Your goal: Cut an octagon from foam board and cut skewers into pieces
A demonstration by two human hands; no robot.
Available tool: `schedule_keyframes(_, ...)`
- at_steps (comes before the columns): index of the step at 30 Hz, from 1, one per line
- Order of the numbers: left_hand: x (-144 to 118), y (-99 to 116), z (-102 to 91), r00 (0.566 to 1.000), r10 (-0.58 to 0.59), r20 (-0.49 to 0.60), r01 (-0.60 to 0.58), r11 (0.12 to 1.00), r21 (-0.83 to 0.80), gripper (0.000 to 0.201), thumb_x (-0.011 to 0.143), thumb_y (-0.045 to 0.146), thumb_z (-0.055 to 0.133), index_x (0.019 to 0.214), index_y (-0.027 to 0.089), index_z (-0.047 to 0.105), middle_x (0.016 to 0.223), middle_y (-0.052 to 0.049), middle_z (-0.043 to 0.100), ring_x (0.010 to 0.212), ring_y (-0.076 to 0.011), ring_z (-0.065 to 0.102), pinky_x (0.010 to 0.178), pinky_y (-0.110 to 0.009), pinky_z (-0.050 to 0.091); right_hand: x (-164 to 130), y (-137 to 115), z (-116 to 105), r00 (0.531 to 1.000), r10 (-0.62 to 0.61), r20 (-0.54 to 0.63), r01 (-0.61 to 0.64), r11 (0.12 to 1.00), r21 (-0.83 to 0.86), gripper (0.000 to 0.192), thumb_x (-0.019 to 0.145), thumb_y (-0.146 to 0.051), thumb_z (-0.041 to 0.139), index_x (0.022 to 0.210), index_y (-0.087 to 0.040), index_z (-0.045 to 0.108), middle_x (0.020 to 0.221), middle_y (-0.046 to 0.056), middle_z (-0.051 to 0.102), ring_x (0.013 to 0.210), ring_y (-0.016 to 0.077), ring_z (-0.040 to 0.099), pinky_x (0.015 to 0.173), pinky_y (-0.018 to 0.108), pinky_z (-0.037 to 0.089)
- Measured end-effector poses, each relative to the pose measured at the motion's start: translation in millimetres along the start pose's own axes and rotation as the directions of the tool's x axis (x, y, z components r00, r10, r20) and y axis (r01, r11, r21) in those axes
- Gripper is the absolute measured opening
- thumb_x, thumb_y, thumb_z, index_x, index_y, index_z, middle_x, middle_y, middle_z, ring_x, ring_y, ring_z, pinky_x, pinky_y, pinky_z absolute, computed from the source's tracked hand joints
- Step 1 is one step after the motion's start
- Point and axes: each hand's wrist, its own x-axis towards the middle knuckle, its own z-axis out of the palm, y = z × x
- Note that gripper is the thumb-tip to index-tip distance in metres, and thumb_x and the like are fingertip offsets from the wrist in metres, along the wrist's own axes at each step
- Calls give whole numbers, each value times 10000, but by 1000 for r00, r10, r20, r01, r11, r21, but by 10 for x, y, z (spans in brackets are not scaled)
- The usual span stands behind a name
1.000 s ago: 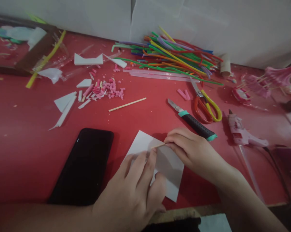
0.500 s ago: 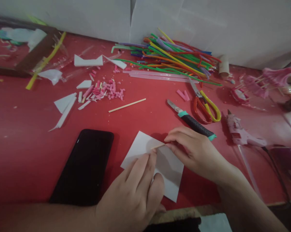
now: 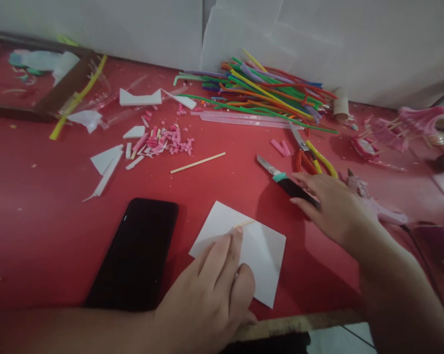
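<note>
Head view: the left hand lay on a white card near the front edge of the red table, its fingers held together and pressing a short wooden stick flat against the card's upper part. The right hand rested to the right, well clear of the card, fingers loosely spread over the handle of a craft knife; it was touching the knife, but whether it gripped it could not be told. Scissors lay just behind this hand and a pink glue gun just beside it. A black phone lay left of the card. Farther back were a loose wooden skewer, pink and white scraps, and a heap of coloured straws.
</note>
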Motion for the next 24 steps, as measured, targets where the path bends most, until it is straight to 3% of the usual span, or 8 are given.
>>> schedule_keyframes(4, -10, 14, 5, 1000, -5, 13, 5, 1000, 20, 467, 950, 572, 530, 945, 105, 550, 1255, -314, 640, 1105, -378, 662, 926, -448, 513, -36, -164, -72, 991, -66, 113, 69, 997, -28, 370, 838, -227, 562, 1200, -164, 598, 1026, 135, 654, 904, 316, 639, 752, 453, 512)
schedule_keyframes(8, -17, 21, 26, 1000, -11, 4, 10, 1000, 28, 469, 964, 584, 487, 936, 120, 545, 1271, -306, 635, 1115, -363, 650, 939, -450, 493, -30, -387, -148, 964, -41, 262, 57, 997, -54, 304, 737, -124, 507, 1025, -166, 595, 935, 101, 626, 823, 262, 610, 706, 383, 462)
schedule_keyframes(11, -22, 16, 43, 1000, -12, 5, 12, 999, 33, 457, 971, 569, 466, 936, 121, 549, 1270, -302, 638, 1096, -356, 661, 942, -445, 489, 30, -429, -230, 941, -87, 326, 63, 994, 84, 250, 769, -102, 461, 984, -169, 570, 932, 89, 624, 809, 226, 597, 704, 351, 445)
schedule_keyframes(14, -23, 7, 48, 1000, -6, 17, 5, 999, 33, 419, 976, 516, 466, 926, 110, 554, 1271, -311, 633, 1085, -366, 672, 943, -439, 483, 102, -366, -355, 940, -179, 292, 117, 969, 218, 192, 813, -108, 447, 941, -187, 566, 884, 64, 611, 773, 205, 585, 709, 337, 453)
schedule_keyframes(17, -25, 8, 50, 1000, -1, -8, 1, 999, 41, 391, 995, 478, 426, 928, 112, 548, 1273, -305, 634, 1092, -361, 673, 960, -436, 468, 132, -299, -499, 928, -250, 277, 169, 944, 285, 352, 868, -106, 431, 1172, -215, 572, 1047, 69, 669, 917, 226, 641, 790, 348, 486)
schedule_keyframes(20, -35, 26, 60, 1000, -7, -4, 7, 999, 47, 372, 998, 478, 424, 955, 127, 539, 1277, -269, 648, 1129, -344, 660, 993, -422, 447, 119, -296, -600, 845, -376, 380, 248, 905, 344, 605, 933, -132, 447, 1501, -314, 344, 1342, 55, 617, 1150, 229, 627, 911, 354, 494)
schedule_keyframes(22, -42, 42, 65, 1000, -15, -5, 15, 999, 50, 369, 999, 476, 426, 971, 126, 539, 1266, -257, 659, 1130, -338, 659, 1001, -419, 442, 112, -327, -615, 778, -443, 444, 282, 879, 384, 655, 967, -135, 428, 1554, -367, 250, 1393, 40, 590, 1175, 207, 622, 927, 344, 500)
schedule_keyframes(24, -44, 52, 63, 1000, -22, -13, 22, 999, 48, 363, 1002, 462, 419, 971, 122, 543, 1258, -257, 663, 1125, -337, 661, 999, -417, 442, 120, -367, -593, 765, -470, 441, 306, 867, 392, 640, 978, -91, 374, 1538, -392, 302, 1333, 36, 621, 1111, 183, 644, 896, 332, 511)
